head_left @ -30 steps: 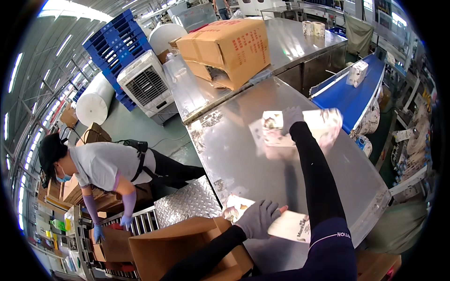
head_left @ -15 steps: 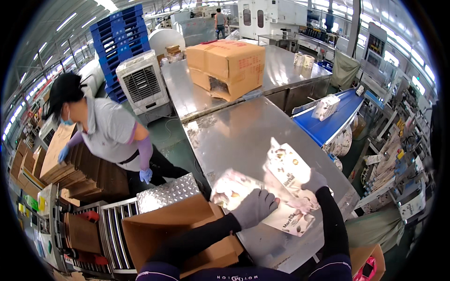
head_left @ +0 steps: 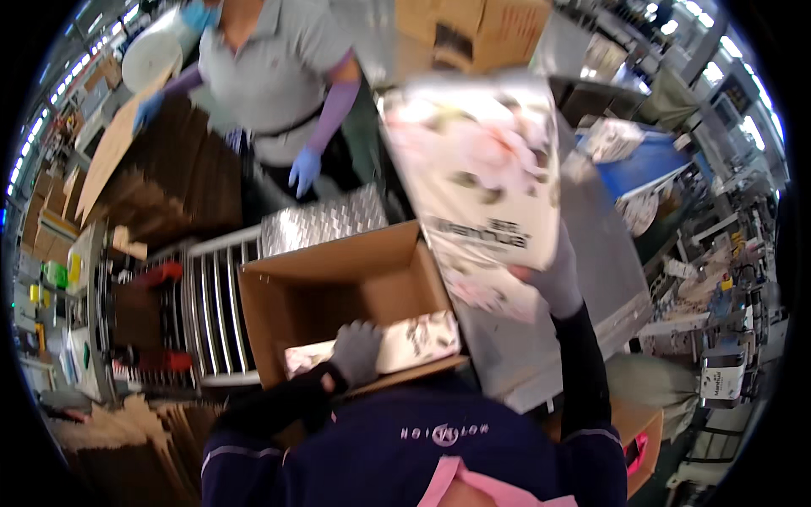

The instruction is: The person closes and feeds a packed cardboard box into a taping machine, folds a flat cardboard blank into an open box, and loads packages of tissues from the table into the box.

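— "Above the smooth, shiny metal table [head_left: 519,363], the grey-gloved right hand [head_left: 553,275] pinches the lower edge of a cream, pink-flowered, film-wrapped pack [head_left: 486,160], thumb in front, fingers hidden behind. Heavy, you think?"

— "Light, I'd guess, soft and rather slippery; a broad hold along both sides should dent it least."

— "And the grey-gloved left hand [head_left: 356,353]?"

— "Fingers curled over a long, flowered cream pack [head_left: 422,340] inside the open-topped brown cardboard box [head_left: 338,287]. Whether it grips, I can't tell."

— "What's around?"

— "Bright steel rollers [head_left: 224,313] left of the box, a grey-shirted co-worker [head_left: 274,68] beyond it, a blue conveyor belt [head_left: 642,176] past the table."
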Demonstrator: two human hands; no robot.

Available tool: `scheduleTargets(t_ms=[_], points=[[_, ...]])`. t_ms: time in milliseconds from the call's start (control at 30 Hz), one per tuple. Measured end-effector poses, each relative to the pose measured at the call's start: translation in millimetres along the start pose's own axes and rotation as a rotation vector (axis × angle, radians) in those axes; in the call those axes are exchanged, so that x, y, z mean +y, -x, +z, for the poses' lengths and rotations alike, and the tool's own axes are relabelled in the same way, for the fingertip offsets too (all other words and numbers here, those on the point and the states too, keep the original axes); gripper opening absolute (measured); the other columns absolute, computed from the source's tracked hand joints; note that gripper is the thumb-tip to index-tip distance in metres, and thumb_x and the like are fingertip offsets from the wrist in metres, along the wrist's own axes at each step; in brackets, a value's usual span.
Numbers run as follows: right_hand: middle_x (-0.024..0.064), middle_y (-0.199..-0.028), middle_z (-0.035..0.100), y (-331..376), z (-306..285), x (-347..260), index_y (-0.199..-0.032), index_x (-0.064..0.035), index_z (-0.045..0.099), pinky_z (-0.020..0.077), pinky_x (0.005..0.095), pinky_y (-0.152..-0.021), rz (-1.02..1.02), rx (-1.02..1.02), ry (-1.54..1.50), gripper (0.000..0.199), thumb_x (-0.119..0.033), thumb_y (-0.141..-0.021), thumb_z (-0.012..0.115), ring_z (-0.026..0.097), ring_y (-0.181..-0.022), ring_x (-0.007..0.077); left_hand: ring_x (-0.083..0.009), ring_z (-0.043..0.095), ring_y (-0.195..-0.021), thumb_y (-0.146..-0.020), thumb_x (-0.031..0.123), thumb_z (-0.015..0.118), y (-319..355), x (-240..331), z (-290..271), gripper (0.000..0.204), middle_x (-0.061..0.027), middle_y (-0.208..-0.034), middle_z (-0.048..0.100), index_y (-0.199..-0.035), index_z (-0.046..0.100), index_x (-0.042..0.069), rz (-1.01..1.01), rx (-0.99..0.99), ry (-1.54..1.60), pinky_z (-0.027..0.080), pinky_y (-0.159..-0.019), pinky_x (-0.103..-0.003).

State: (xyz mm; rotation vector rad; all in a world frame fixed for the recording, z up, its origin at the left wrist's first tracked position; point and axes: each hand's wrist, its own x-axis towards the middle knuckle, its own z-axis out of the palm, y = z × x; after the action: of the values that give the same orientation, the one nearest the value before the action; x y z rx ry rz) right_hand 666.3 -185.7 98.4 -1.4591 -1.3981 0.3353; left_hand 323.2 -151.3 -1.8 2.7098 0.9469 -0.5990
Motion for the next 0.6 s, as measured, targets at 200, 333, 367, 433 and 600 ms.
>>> scheduleTargets(t_ms=[200, 333, 367, 433, 600], points=[[0.0176, -0.096, 0.06, 7.5, 188.6, 9.7, -0.112, -0.0009, 0.051, 0.0496, 0.0417, -0.075, -0.358, -0.56, 0.18, 0.063, -0.036, -0.067, 0.078, 0.06, -0.085, 0.0354, -0.0354, 0.056, -0.105, -0.086, 0.039, 0.054, -29.3, -8.0, 35.3, 0.062, -0.0222, -0.117, 0.056, -0.129, 0.042, -0.004, 0.041, -0.319, 0.131, 0.046, -0.079, -0.047], [0.0193, -0.112, 0.058, 75.5, 257.4, 96.2, -0.132, 0.0002, 0.04, 0.0493, 0.0408, -0.082, -0.29, -1.269, 0.588, 0.081, -0.034, -0.065, 0.072, 0.059, -0.103, 0.0334, -0.0334, 0.063, -0.104, -0.086, 0.027, 0.05, -29.3, -12.8, 12.1, 0.037, -0.0176, -0.113, 0.066, -0.11, 0.067, 0.004, 0.0, -0.51, 0.161, 0.047, -0.081, -0.053], [0.0185, -0.117, 0.056, 90.2, 264.8, 98.3, -0.138, -0.0001, 0.035, 0.0439, 0.0449, -0.093, -0.317, -1.366, 0.607, 0.089, -0.034, -0.065, 0.073, 0.055, -0.109, 0.0331, -0.0319, 0.065, -0.099, -0.085, 0.026, 0.051, -25.2, -25.4, 16.6, 0.033, -0.0145, -0.107, 0.069, -0.102, 0.072, 0.007, 0.043, -0.514, 0.239, 0.049, -0.08, -0.05], [0.0183, -0.125, 0.052, 104.6, 272.8, 119.2, -0.142, -0.0015, 0.031, 0.0325, 0.0513, -0.104, -0.231, -1.408, 0.671, 0.095, -0.033, -0.064, 0.074, 0.049, -0.12, 0.0309, -0.0302, 0.066, -0.096, -0.085, 0.028, 0.052, -21.5, -29.8, 13.3, 0.031, -0.0122, -0.103, 0.07, -0.101, 0.072, 0.01, -0.077, -0.47, 0.221, 0.051, -0.079, -0.044], [0.0236, -0.149, 0.029, 69.4, 256.6, 91.0, -0.143, -0.005, 0.033, 0.0164, 0.0548, -0.113, -0.073, -1.666, 0.791, 0.09, -0.04, -0.069, 0.071, 0.031, -0.136, 0.0387, -0.0307, 0.067, -0.096, -0.088, 0.04, 0.051, -28.0, -35.1, 0.9, 0.038, -0.0135, -0.107, 0.069, -0.103, 0.07, 0.01, -0.204, -0.448, 0.224, 0.051, -0.082, -0.044]])
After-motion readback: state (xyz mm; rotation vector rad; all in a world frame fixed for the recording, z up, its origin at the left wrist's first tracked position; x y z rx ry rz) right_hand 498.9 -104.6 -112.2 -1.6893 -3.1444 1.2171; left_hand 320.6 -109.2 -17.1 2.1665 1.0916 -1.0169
